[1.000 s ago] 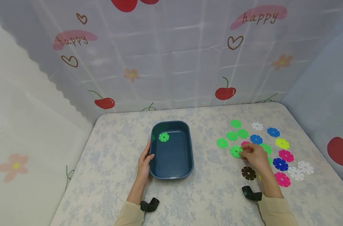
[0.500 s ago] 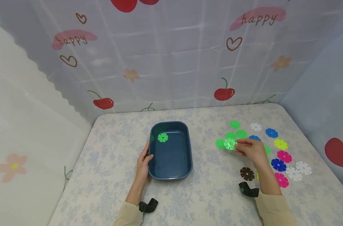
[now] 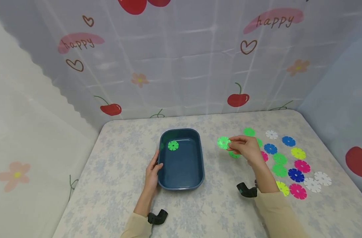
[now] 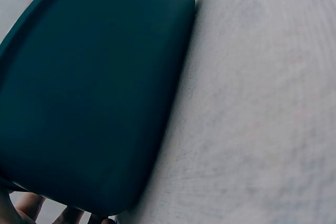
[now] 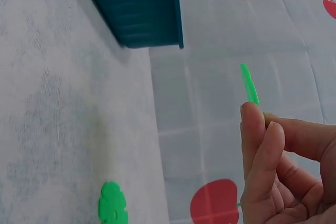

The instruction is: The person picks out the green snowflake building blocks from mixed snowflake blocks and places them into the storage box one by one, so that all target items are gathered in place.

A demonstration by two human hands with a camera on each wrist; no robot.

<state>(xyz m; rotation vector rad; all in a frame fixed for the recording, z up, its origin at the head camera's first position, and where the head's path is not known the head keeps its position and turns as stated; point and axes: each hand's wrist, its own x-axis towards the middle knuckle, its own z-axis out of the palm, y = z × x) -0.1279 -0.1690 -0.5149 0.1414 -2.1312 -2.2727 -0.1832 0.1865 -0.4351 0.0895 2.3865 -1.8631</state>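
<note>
A dark blue tray [image 3: 200, 154] stands at the table's middle with one green flower disc [image 3: 173, 145] lying inside near its far left corner. My left hand [image 3: 153, 169] rests against the tray's left rim, fingers straight; the tray's outer wall [image 4: 89, 93] fills the left wrist view. My right hand [image 3: 242, 147] is raised to the right of the tray and pinches a green flower disc [image 3: 223, 142] at its fingertips. Seen edge-on, that disc [image 5: 249, 84] sticks up from the fingers [image 5: 252, 124] in the right wrist view, with the tray's corner [image 5: 144, 9] beyond.
Several flower discs in green, blue, white, yellow and pink lie scattered at the right, among them a green one [image 3: 279, 170], a pink one [image 3: 298, 191] and a white one [image 3: 322, 178]. Another green disc [image 5: 113, 204] lies below my hand. Printed curtains close in the table.
My right hand lifted a green disc off the cluster and carried it leftward, closer to the tray. The left hand stayed on the tray's rim.
</note>
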